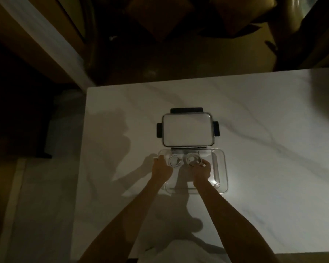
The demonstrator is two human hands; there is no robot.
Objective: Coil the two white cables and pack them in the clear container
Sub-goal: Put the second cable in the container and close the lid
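Both cable coils set side by side along the far wall of the clear container.

Just below the frame's centre, the clear container (pixel 221 171) sits on the white marbled bench (pixel 273 130), and its black-latched lid (pixel 187 130) lies flat just above it, out of the way so the opening stays free. The left coil (pixel 174 160) and the right coil (pixel 191 158) lie next to each other at the container's upper edge, likely pushed there so each loop is braced and cannot spring open. The left hand (pixel 160 168) curls at the container's left rim beside its coil; the right hand (pixel 201 170) reaches inside with fingers bent at the right coil. The dim light hides whether either hand actually pinches cable, so their grip cannot be told.
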